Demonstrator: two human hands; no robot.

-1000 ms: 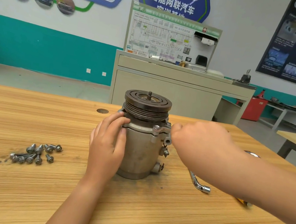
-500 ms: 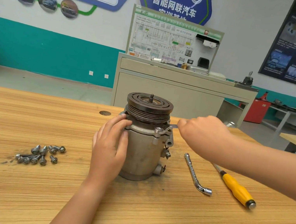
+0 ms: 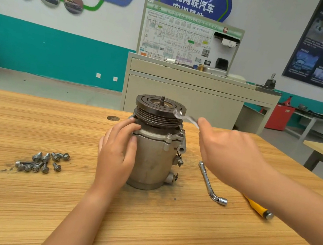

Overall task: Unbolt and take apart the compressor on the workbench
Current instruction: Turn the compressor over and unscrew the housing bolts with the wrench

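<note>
Two hands work at one compressor (image 3: 153,159), which stands upright on the wooden workbench (image 3: 16,205) at the centre of the frame, its dark grooved pulley (image 3: 157,114) on top. The left hand (image 3: 116,153) curves round the left side of the pale cast housing, fingertips up at the flange seam and thumb on the front. The right hand (image 3: 228,152), at centre right, pinches a thin bright metal tool (image 3: 184,117) whose tip reaches the pulley's right edge; it is too blurred to name more closely.

Cast metal of this bulk will likely be heavy, stiff and top-loaded by the pulley, so it could tip under a sideways pull. The smooth round housing offers little purchase, and dark grit round the base hints at grease. The flange lugs and the pulley grooves look like the surer holds.

Loose bolts (image 3: 40,161) lie at lower left. An L-shaped socket wrench (image 3: 210,182) and a yellow-handled screwdriver (image 3: 257,207) lie at right.
</note>
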